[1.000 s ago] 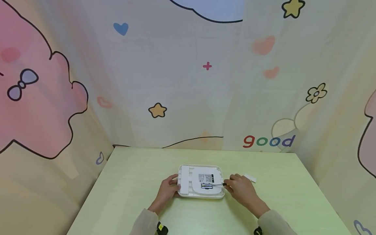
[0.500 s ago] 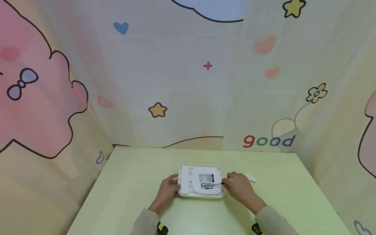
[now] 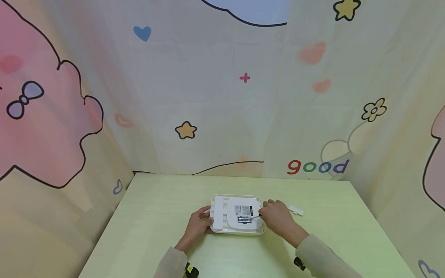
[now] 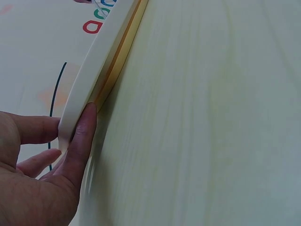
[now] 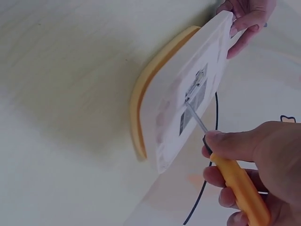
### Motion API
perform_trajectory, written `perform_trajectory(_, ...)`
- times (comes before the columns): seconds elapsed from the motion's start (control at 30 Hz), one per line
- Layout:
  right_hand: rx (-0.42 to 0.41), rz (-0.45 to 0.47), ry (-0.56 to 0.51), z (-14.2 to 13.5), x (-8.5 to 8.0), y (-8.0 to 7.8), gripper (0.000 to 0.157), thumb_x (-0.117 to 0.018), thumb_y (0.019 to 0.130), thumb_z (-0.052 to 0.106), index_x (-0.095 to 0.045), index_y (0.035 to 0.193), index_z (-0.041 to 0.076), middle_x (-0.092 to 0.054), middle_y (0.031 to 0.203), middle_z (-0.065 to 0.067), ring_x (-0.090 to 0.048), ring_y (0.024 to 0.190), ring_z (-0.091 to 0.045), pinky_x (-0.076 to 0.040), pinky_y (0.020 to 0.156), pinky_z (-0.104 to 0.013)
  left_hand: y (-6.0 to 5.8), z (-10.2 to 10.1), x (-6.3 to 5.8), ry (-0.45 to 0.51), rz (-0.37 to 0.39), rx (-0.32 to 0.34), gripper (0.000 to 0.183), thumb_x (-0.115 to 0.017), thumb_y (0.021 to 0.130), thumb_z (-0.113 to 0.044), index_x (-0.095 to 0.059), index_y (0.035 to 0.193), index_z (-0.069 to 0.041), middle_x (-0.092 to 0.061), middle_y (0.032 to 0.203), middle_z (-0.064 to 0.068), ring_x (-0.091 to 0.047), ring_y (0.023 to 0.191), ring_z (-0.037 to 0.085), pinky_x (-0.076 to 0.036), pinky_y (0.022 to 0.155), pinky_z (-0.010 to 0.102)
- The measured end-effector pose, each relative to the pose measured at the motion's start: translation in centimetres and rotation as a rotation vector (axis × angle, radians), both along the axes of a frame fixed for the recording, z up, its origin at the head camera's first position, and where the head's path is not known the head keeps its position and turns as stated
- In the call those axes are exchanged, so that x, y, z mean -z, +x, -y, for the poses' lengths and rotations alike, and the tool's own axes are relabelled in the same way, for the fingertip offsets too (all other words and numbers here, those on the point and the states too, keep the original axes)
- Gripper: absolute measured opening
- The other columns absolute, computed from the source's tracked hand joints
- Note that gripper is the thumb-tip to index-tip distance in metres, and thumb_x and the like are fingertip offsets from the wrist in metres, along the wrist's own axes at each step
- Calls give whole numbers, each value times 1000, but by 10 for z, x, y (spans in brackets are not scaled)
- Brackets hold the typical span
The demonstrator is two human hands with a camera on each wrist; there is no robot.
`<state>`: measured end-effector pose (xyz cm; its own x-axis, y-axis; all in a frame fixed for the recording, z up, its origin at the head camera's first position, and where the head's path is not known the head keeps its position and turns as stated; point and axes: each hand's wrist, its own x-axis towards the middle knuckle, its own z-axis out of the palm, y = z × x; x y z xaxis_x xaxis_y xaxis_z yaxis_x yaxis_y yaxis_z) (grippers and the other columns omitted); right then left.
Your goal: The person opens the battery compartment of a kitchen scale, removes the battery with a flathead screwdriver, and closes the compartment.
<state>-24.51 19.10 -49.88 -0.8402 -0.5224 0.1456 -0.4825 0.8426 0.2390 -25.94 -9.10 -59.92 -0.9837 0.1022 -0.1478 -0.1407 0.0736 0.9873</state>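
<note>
Counter (image 3: 153, 224): pale, with the work near its middle. Arms: both enter from the near side in light sleeves (image 3: 171, 263) and slant inward towards each other. White device (image 3: 218, 212): located between the two hands, battery side facing up; whether it fully touches the counter cannot be told. Left hand (image 3: 198, 224): clamped on the device's left end, thumb and fingers on either side of the edge. Right hand (image 3: 278, 218): at the device's right end, clamped on the screwdriver (image 5: 242, 190), thumb laid forward along the orange handle, other fingers curled round it. Shaft slants down, tip at the batteries (image 3: 244, 219). White cover (image 3: 296, 210): lying on the counter, just beyond the right hand
</note>
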Motion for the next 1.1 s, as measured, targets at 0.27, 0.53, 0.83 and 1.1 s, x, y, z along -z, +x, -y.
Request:
perform_trajectory(0.27,-4,-37,109,12,-11,-1,13,-73,82,13,-69,70,13,-62,69,0,-57,67,-20,-49,59,-34,2,0,-2,-4,1,2,56,-58,91,4,-42,145,3,-57,129,30,-66,87,20,-61,65,34)
perform_trajectory(0.53,-9,-57,174,27,-18,-2,14,-68,86,13,-71,72,14,-66,72,-3,-59,67,-21,-48,59,-35,17,-1,-32,-4,-30,8,55,-57,90,7,-41,143,8,-56,126,35,-66,88,22,-61,65,33)
perform_trajectory(0.83,-13,-101,196,39,-19,-5,15,-71,82,13,-71,67,16,-65,65,0,-57,60,-19,-44,54,-33,6,-1,-12,10,-17,8,56,-58,91,4,-42,144,6,-56,129,33,-67,86,21,-61,64,31)
perform_trajectory(1.1,-17,-96,181,38,-18,-5,18,-70,82,11,-71,65,16,-65,64,0,-57,60,-19,-44,54,-33,0,1,4,6,-23,-3,58,-62,90,1,-43,144,2,-58,128,30,-68,83,19,-61,63,32)
